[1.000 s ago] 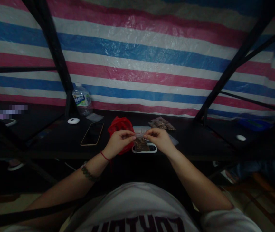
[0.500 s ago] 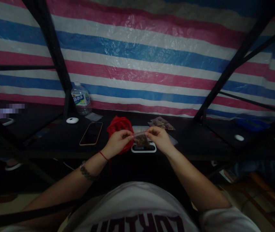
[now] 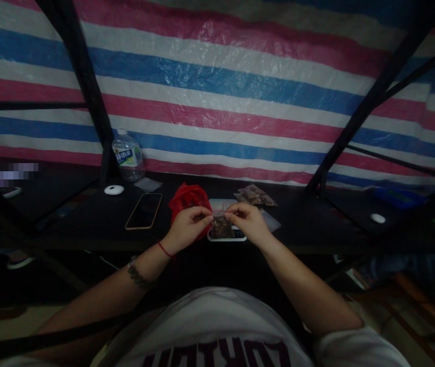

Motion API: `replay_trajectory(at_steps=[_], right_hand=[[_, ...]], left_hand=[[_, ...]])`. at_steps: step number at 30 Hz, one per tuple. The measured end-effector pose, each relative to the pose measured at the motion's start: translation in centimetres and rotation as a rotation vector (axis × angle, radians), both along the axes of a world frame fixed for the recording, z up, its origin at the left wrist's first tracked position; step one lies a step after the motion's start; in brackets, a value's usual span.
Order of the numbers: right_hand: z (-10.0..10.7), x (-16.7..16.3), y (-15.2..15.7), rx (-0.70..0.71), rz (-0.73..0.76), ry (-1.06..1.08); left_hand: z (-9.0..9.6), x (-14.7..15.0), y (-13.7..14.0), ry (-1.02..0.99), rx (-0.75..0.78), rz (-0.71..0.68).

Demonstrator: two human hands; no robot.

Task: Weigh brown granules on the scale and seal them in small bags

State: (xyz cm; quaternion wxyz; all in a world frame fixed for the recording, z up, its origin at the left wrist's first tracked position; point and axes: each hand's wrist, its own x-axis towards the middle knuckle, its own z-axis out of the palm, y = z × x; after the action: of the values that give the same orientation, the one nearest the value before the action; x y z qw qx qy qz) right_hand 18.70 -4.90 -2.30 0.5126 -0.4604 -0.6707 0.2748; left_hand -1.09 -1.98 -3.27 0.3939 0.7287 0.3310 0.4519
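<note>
Between my hands hangs a small clear zip bag point(image 3: 222, 227) with brown bits in it, above a white digital scale point(image 3: 217, 203) and hiding part of its display. My left hand point(image 3: 191, 224) pinches one top corner of the bag. The other top corner is pinched in my right hand point(image 3: 248, 220). Just behind my left hand lies a red plastic bag point(image 3: 189, 196), its mouth open. Beyond my right hand is a pile of filled clear bags point(image 3: 255, 195). Flat clear bags point(image 3: 270, 220) lie beside that hand.
A phone point(image 3: 143, 211) lies left of the red bag, near a white round device point(image 3: 114, 190). Behind stand a clear bottle point(image 3: 128, 157) and a flat clear packet point(image 3: 148, 184). Black frame posts point(image 3: 91, 97) rise on both sides. A blue tray point(image 3: 399, 198) is at the right.
The filled bag has come slightly lower and toward me, covering more of the scale's display. My right hand has shifted a little left, closer to my left hand.
</note>
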Motion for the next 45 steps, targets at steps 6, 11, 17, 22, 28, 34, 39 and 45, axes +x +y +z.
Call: replay_trajectory(at_steps=[6, 11, 17, 22, 28, 34, 39, 45], right_hand=[[0.4, -0.2, -0.5, 0.106, 0.028, -0.113], [0.6, -0.4, -0.8, 0.155, 0.038, -0.154], [0.6, -0.8, -0.9, 0.121, 0.05, -0.162], [0.4, -1.4, -1.1, 0.156, 0.023, -0.166], [0.0, -1.6, -1.2, 0.139, 0.019, -0.188], [0.1, -1.1, -1.0, 0.092, 0.015, -0.21], [1.2, -0.1, -0.4, 0.053, -0.052, -0.212], [1.7, 0.4, -0.1, 0.003, -0.076, -0.138]], left_hand=[[0.4, -0.1, -0.3, -0.003, 0.023, 0.006], [0.4, -0.1, -0.3, 0.004, 0.014, -0.008], [0.3, -0.1, -0.5, 0.023, 0.045, 0.02], [0.3, 0.2, -1.1, 0.067, 0.062, 0.005], [0.1, 0.5, -1.5, 0.194, 0.265, 0.056], [0.3, 0.3, -1.3, 0.269, 0.311, 0.044], [0.8, -0.6, -0.3, 0.256, 0.303, 0.12], [0.5, -1.1, 0.7, 0.124, 0.159, 0.195]])
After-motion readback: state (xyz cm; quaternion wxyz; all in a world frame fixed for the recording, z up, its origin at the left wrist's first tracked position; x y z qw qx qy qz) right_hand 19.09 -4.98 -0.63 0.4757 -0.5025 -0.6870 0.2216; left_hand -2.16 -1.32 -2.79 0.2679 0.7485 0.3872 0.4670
